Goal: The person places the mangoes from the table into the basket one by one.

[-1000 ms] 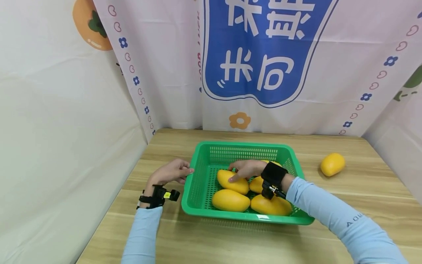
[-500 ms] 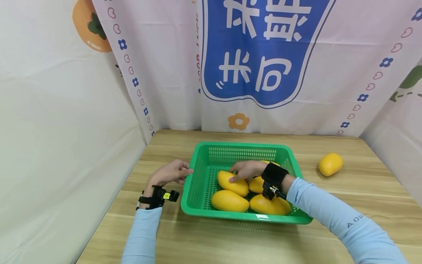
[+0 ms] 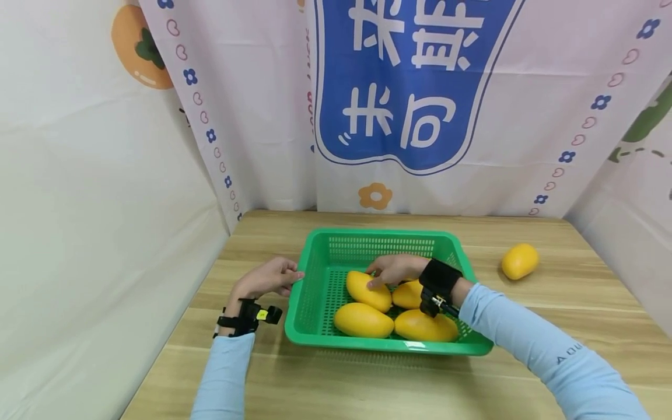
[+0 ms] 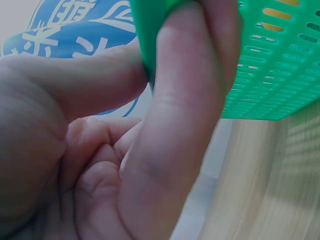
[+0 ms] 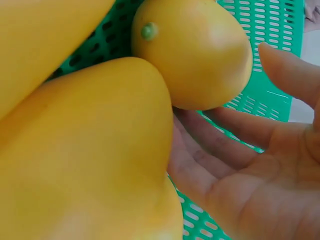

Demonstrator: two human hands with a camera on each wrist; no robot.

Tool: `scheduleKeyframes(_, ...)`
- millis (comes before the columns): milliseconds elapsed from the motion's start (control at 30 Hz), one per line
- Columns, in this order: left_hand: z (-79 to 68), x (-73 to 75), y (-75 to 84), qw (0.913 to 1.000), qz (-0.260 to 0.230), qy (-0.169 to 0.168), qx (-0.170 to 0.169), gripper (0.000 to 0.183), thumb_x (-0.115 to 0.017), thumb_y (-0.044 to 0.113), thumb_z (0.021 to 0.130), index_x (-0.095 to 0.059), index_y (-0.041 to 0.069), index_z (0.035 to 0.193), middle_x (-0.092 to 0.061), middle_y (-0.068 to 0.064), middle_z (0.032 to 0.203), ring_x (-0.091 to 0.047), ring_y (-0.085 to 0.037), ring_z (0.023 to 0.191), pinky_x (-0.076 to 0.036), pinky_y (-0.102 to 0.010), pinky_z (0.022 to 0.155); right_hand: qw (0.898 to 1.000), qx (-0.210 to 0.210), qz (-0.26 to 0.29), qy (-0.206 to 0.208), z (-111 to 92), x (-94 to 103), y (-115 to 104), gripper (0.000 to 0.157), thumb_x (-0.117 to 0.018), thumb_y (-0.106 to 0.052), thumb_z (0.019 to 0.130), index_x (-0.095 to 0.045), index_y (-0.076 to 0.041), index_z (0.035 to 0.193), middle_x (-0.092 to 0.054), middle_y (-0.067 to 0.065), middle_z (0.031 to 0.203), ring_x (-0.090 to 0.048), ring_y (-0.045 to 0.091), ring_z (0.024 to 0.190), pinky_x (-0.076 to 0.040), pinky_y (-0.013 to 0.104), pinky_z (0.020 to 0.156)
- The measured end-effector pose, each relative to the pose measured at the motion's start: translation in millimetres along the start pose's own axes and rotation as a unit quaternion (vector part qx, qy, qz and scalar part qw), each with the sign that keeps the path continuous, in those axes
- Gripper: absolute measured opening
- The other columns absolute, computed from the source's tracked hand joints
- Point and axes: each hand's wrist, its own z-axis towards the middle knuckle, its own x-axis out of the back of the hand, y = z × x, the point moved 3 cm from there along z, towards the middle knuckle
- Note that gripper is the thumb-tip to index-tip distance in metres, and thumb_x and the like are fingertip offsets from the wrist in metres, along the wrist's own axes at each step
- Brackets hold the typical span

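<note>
My left hand (image 3: 268,277) pinches the left rim of a green perforated plastic basket (image 3: 306,294) between thumb and fingers. In the left wrist view the thumb and index finger (image 4: 175,110) meet at that rim. Inside the basket, my right hand (image 3: 396,269) spans the upper end of a yellow mango (image 3: 367,291). The right wrist view shows fingers reaching behind a mango (image 5: 195,55), with the thumb (image 5: 287,72) close beside its edge. Another mango (image 3: 364,320) lies just below it in the basket, and a mango (image 3: 426,325) sits at the front right.
A further mango (image 3: 406,294) lies partly hidden under the right wrist. One mango (image 3: 520,261) rests on the wooden table (image 3: 567,303) right of the basket. Behind the table hangs a white cloth with a blue printed panel (image 3: 404,87).
The view has shifted slightly. The right hand and the mango under it have moved a little right within the basket. The left hand stays on the rim.
</note>
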Motion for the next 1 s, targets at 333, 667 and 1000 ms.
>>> scheduleKeyframes(333, -1.3, 0.4, -0.3, 1.0, 0.003, 0.002, -0.001, 0.025, -0.05, 0.016, 0.101, -0.063, -0.005, 0.105, -0.067, -0.005, 0.079, -0.06, -0.015, 0.063, -0.057, -0.052, 0.073, 0.999, 0.022, -0.011, 0.029, -25, 12.6, 1, 0.053, -0.055, -0.031, 0.098, -0.042, -0.007, 0.143, -0.046, 0.019, 0.144, -0.044, 0.032, 0.128, -0.038, 0.05, 0.105)
scheduleKeyframes(667, -0.8, -0.9, -0.2, 1.0, -0.006, -0.003, -0.005, 0.026, -0.05, 0.015, 0.101, -0.062, -0.006, 0.108, -0.07, -0.009, 0.084, -0.066, -0.02, 0.07, -0.058, -0.05, 0.073, 0.997, 0.051, 0.016, 0.06, -47, 22.9, 7, 0.049, -0.056, -0.03, 0.097, -0.045, -0.009, 0.14, -0.049, 0.017, 0.14, -0.047, 0.031, 0.125, -0.041, 0.051, 0.103)
scheduleKeyframes(1000, -1.4, -0.4, 0.6, 0.9999, -0.009, -0.006, -0.008, 0.025, -0.049, 0.013, 0.101, -0.063, -0.007, 0.108, -0.07, -0.009, 0.085, -0.067, -0.019, 0.072, -0.057, -0.052, 0.075, 0.994, 0.064, 0.031, 0.084, -69, 30.7, 9, 0.046, -0.055, -0.027, 0.098, -0.045, -0.009, 0.14, -0.049, 0.02, 0.138, -0.046, 0.033, 0.126, -0.038, 0.045, 0.105)
